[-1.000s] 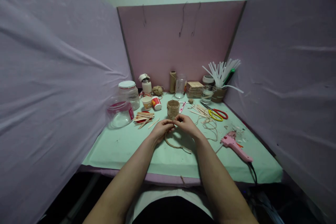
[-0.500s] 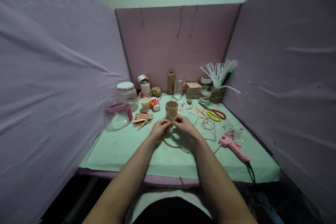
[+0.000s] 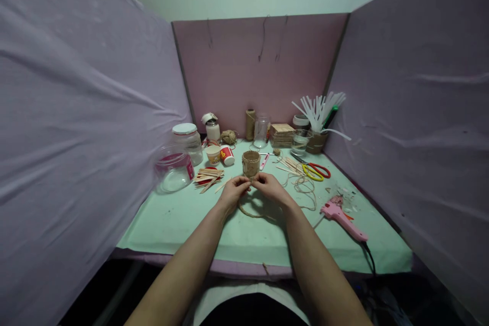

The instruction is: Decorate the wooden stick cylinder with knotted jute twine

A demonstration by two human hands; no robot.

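Observation:
A braided twine cord (image 3: 250, 214) curves over the table in front of me, its upper end running up to my fingers. My left hand (image 3: 235, 194) pinches the cord from the left. From the right, my right hand (image 3: 268, 187) meets it fingertip to fingertip, also pinching the cord. Just beyond my fingers a small twine-covered cup (image 3: 251, 164) stands upright; whether the fingers touch its base I cannot tell. The exact spot between my fingertips is small and partly hidden.
To the right lie a pink glue gun (image 3: 344, 219), scissors (image 3: 315, 170), loose twine (image 3: 305, 188) and thin sticks (image 3: 292, 165). Leftward are craft sticks (image 3: 209, 177), paper cups (image 3: 227, 155) and a clear plastic jar (image 3: 173, 170). A twine spool (image 3: 250, 125) stands at the back.
The whole view has tilted up slightly, so the table sits lower in the picture. Both hands keep their pinch near the cup, with only slight finger movement.

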